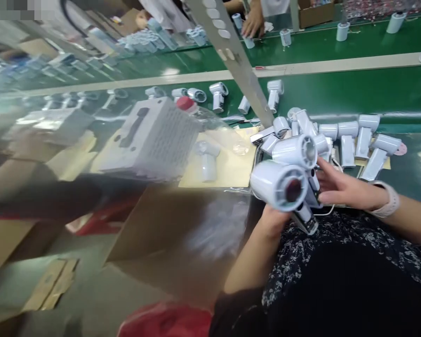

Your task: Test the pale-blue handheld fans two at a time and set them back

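FACTORY LINE: At far left, the blurred forearm (17, 180) of another person crosses above flattened brown cardboard pieces (51, 283) on the floor. Next to it, a white perforated plastic block (154, 138) sits tilted near a pale yellow sheet (228, 171), with a red-capped clear bottle (186, 104) just behind its upper corner. A slanted grey metal bar (238, 61) cuts across the long green conveyor belt (337, 91), where single small white fan-like pieces (218, 93) stand in a loose line. At the top, a co-worker's hand (252, 21) rests on a small pale cylinder on the far side.

Right of centre, the person's left hand (273, 220) is clenched around the underside of a white plastic barrel-shaped handheld unit (279, 185). The hand holds it just off the table edge, above the lap. Its round mouth, with a dark red centre, faces the camera, and its handle points down to the right. A second white barrel-shaped unit (294, 150) sits just above it, touching it. The right hand (340, 189), wearing a pale pink wristband (389, 201), lays stretched fingers against the handles between the two; whether it pinches them cannot be told. Behind the hands lies a heap of like white units (301, 124), and further right a row of white L-shaped units (365, 135) lies on the belt. A dark floral garment (337, 252) fills the lower right.
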